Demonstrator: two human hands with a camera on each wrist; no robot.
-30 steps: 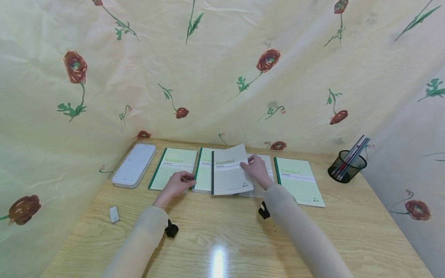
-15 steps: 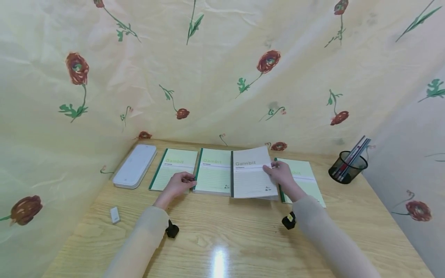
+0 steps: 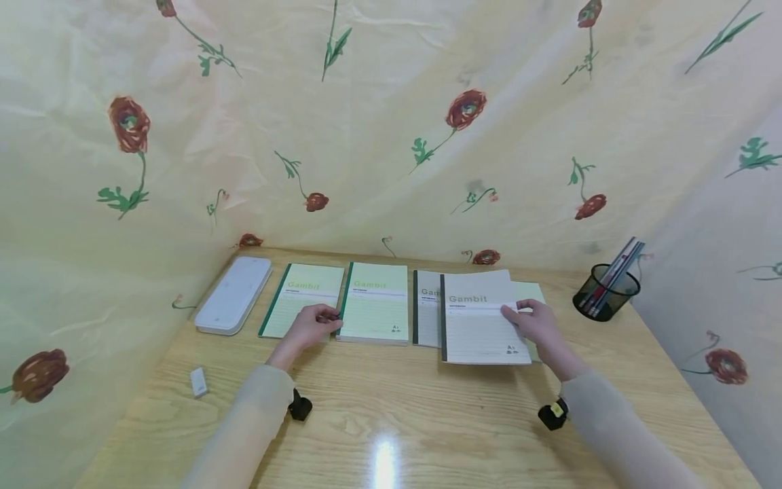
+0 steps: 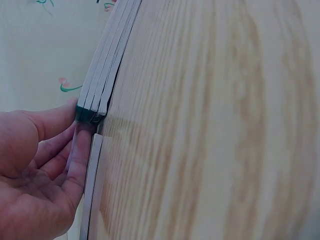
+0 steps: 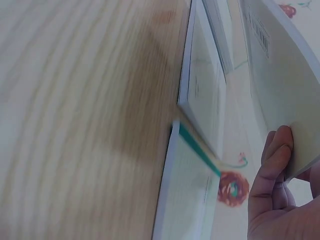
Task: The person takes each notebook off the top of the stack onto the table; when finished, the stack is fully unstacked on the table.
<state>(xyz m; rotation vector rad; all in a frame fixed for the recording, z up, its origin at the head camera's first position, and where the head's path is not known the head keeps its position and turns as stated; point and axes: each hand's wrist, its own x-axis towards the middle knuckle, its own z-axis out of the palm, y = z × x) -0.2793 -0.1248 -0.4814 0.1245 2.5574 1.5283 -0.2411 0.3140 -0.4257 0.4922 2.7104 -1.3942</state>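
Note:
My right hand (image 3: 537, 329) pinches a grey "Gambit" notebook (image 3: 479, 333) by its right edge. It hangs above the table, over part of another grey notebook (image 3: 427, 319) and most of a green one (image 3: 530, 291). In the right wrist view the underside of the held notebook (image 5: 280, 75) shows a barcode. My left hand (image 3: 311, 324) rests between two green-spined notebooks. Its thumb and a finger touch the spine corner of a stack of green notebooks (image 3: 379, 309), whose layered edges (image 4: 107, 65) show in the left wrist view. The leftmost green notebook (image 3: 305, 282) lies partly beneath the hand.
A white flat case (image 3: 234, 295) lies at the back left, with a small white eraser-like block (image 3: 198, 382) nearer the front. A black mesh cup (image 3: 605, 292) of pencils stands at the back right. Flowered cloth (image 3: 391, 136) hangs behind the wooden table (image 3: 427, 421).
My right hand has carried the grey notebook rightward, off the green stack, past the other grey notebook and over the rightmost green one. My left hand has stayed in place.

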